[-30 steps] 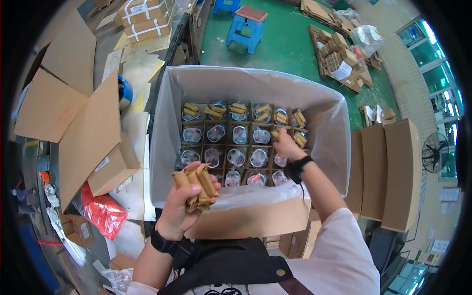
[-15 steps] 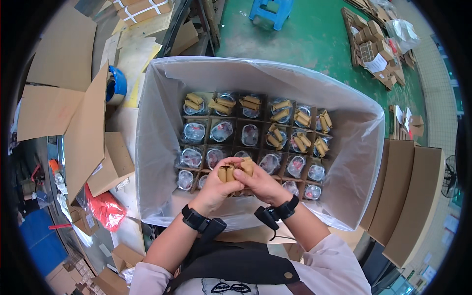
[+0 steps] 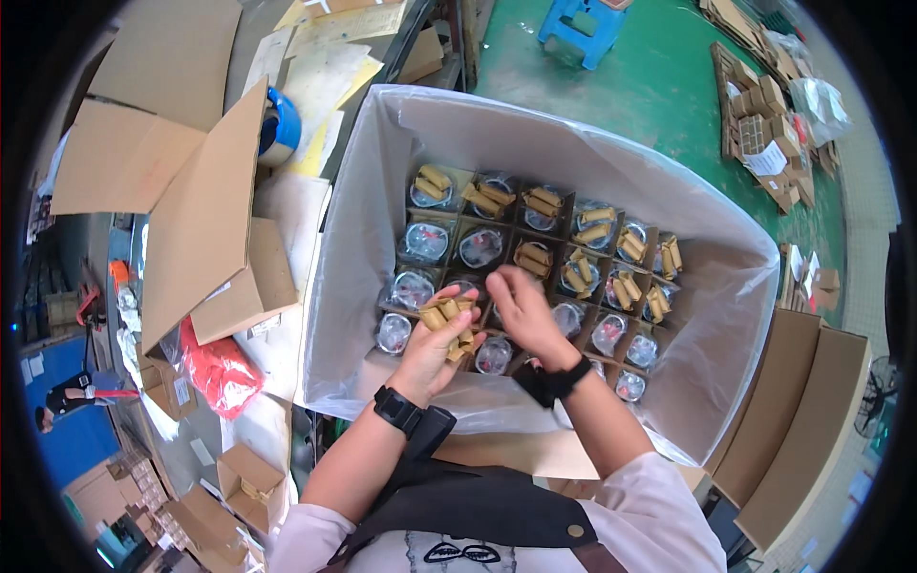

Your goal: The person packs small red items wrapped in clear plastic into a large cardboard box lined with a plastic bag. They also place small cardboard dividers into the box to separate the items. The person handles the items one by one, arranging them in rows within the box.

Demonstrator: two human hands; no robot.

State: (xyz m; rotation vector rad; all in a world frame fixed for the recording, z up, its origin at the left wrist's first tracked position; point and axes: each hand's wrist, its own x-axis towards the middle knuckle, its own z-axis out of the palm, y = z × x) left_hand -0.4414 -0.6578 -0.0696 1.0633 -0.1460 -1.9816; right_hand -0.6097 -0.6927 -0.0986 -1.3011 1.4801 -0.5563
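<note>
My left hand point(image 3: 433, 349), palm up, is closed around several small brown paper rolls point(image 3: 447, 313) over the near rows of a large lined carton point(image 3: 382, 181). Just right of it, my right hand point(image 3: 523, 307) has its fingers curled downward; whether anything is in them is hidden. Beyond its fingertips, a pair of brown rolls point(image 3: 532, 258) lies in a cell. Cardboard dividers split the carton into cells holding plastic-wrapped round items point(image 3: 426, 242). Brown rolls lie on the items in the far row and in cells at the right. Both wrists wear black straps.
Open cardboard boxes point(image 3: 205, 220), a red plastic bag point(image 3: 220, 374) and a blue tape roll point(image 3: 280, 127) are on the left. Tall flattened cartons point(image 3: 793, 411) lean at the right. A blue stool point(image 3: 585, 27) and a pallet of small boxes point(image 3: 759, 124) stand on the green floor.
My hands have moved apart; the left keeps the rolls. A pair of brown rolls now lies in a second-row cell that had none. The view has turned, shifting the carton right.
</note>
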